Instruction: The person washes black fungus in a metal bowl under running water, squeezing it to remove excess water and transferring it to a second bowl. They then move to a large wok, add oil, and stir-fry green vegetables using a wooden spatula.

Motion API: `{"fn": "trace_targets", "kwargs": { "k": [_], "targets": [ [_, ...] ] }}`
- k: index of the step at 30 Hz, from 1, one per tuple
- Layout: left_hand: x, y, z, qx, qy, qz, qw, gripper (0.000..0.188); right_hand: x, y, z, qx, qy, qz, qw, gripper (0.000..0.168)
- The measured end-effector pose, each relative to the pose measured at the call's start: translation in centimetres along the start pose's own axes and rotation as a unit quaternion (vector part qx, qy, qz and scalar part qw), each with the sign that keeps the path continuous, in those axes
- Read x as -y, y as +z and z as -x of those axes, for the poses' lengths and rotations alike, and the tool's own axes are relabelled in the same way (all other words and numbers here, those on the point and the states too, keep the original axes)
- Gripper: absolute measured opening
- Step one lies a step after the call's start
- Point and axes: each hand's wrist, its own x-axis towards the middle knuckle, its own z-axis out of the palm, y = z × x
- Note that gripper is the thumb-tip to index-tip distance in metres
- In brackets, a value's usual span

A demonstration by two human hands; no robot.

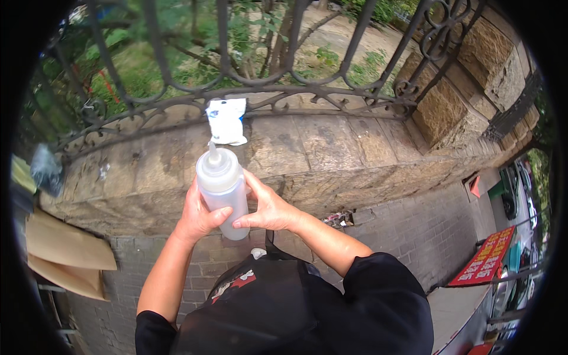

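Observation:
A translucent plastic squeeze bottle (228, 199) with a nozzle cap is held between both hands in front of my body. My left hand (202, 213) grips its left side, the thumb lying across the front. On the right side, my right hand (266, 206) holds it with fingers behind and thumb on the lower front. The nozzle points up, towards the wall. A white plastic packet (226, 122) with blue marks rests on the stone ledge, against the iron fence, just beyond the bottle's tip.
A low stone wall (328, 177) carries a black iron fence (257, 84). Brown cardboard (69, 248) and a clear plastic bag (46, 171) are at the left. To the right stand a red sign with writing (483, 257), a stone pillar (443, 102) and parked vehicles.

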Motion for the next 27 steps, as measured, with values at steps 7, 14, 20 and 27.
{"fn": "trace_targets", "kwargs": {
  "k": [7, 14, 20, 27],
  "targets": [
    [5.2, 9.0, -16.5, 0.127, 0.047, -0.131, 0.982, 0.074, 1.2, -19.2, 3.6, -0.395, -0.041, 0.041, 0.917, 0.084],
    [13.4, 5.0, -13.7, 0.110, -0.125, -0.118, 0.979, 0.027, -0.4, -44.6, 10.6, -0.725, -0.075, 0.347, 0.591, 0.079],
    [14.4, -1.0, -7.9, -0.059, -0.206, -0.077, 0.974, 0.015, -4.5, -51.7, 10.7, -0.757, 0.023, 0.411, 0.508, 0.078],
    [12.9, -2.1, -2.2, -0.155, -0.230, -0.134, 0.951, 0.008, -5.6, -53.2, 9.5, -0.757, 0.023, 0.384, 0.528, 0.083]
  ]
}}
